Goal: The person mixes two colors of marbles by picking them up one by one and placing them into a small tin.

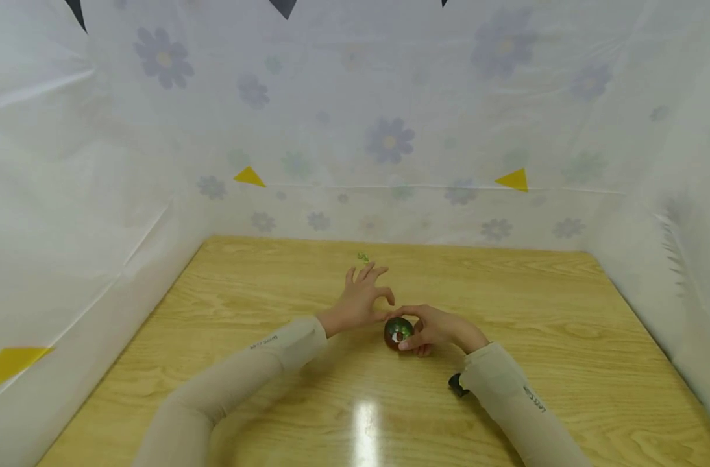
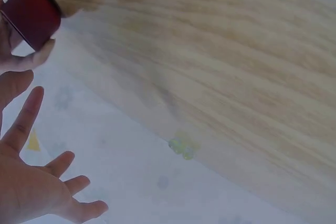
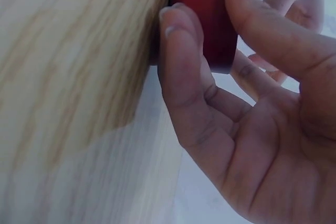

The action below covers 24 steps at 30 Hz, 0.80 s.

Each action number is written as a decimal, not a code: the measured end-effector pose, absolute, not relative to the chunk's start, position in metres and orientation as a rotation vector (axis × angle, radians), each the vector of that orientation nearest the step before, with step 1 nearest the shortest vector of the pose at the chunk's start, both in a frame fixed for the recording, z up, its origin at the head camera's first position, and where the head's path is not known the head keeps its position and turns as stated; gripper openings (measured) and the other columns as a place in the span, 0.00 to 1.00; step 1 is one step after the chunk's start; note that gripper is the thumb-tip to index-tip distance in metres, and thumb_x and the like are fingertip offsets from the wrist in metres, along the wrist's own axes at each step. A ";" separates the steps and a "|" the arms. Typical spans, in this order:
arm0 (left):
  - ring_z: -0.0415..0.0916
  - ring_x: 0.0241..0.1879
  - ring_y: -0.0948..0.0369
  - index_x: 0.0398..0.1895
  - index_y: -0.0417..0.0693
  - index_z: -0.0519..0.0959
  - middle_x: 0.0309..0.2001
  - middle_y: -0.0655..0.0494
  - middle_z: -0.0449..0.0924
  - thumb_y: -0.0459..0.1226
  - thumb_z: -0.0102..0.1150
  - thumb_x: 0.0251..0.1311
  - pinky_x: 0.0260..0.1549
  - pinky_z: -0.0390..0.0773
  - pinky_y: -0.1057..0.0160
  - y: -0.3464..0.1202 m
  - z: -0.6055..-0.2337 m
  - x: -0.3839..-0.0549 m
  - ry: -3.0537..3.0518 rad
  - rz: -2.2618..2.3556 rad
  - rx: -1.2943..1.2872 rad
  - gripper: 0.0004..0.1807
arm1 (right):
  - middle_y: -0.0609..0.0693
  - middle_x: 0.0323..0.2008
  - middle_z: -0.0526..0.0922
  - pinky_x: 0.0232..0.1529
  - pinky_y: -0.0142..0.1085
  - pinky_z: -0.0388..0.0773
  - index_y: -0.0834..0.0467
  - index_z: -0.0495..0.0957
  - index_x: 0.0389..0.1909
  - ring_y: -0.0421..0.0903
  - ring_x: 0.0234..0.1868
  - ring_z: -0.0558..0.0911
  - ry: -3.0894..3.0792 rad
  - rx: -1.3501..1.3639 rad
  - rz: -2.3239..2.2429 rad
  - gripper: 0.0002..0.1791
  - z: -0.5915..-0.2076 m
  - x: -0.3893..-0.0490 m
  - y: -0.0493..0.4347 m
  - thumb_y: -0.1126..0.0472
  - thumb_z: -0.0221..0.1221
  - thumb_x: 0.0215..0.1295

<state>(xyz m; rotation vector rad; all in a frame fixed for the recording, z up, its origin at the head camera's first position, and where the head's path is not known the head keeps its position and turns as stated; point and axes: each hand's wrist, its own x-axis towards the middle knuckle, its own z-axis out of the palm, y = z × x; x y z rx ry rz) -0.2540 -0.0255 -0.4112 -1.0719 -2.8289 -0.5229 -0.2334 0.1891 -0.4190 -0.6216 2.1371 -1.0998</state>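
Note:
A short dark red cylinder [image 3: 210, 30], like a small jar or tin, has a shiny dark round top [image 1: 397, 326] with a small white and red patch. My right hand [image 1: 439, 327] grips it between thumb and curled fingers, low over the table. Its red side [image 2: 34, 17] also shows in the left wrist view. Just left of it is my left hand [image 1: 359, 301], with its fingers spread and holding nothing. The left thumb tip comes close to the right index finger and the cylinder's top; whether they touch I cannot tell.
A small translucent green thing [image 1: 363, 257] lies beyond my left fingers, towards the back of the wooden table [image 1: 261, 279]. White flower-printed sheeting [image 1: 331, 117] encloses the back and sides. A small black object [image 1: 457, 385] shows at my right wrist.

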 end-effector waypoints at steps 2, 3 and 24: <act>0.45 0.72 0.39 0.38 0.54 0.82 0.71 0.41 0.56 0.44 0.66 0.59 0.63 0.41 0.31 -0.029 -0.411 -0.264 -2.823 -0.511 -1.025 0.08 | 0.59 0.26 0.83 0.29 0.44 0.82 0.61 0.61 0.69 0.55 0.25 0.83 2.141 -0.614 -1.101 0.36 -0.420 -0.233 0.189 0.62 0.64 0.62; 0.45 0.72 0.39 0.38 0.54 0.82 0.71 0.41 0.56 0.44 0.66 0.58 0.63 0.41 0.31 -0.030 -0.412 -0.269 -2.822 -0.504 -0.996 0.08 | 0.59 0.27 0.83 0.29 0.44 0.82 0.61 0.61 0.69 0.55 0.25 0.83 2.142 -0.607 -1.106 0.37 -0.420 -0.233 0.189 0.62 0.65 0.61; 0.45 0.72 0.40 0.45 0.55 0.83 0.70 0.41 0.59 0.39 0.64 0.60 0.66 0.41 0.34 -0.053 -0.424 -0.361 -2.768 0.046 -0.749 0.10 | 0.57 0.28 0.83 0.28 0.45 0.82 0.61 0.61 0.69 0.55 0.24 0.83 2.152 -0.604 -1.109 0.37 -0.417 -0.228 0.184 0.62 0.65 0.61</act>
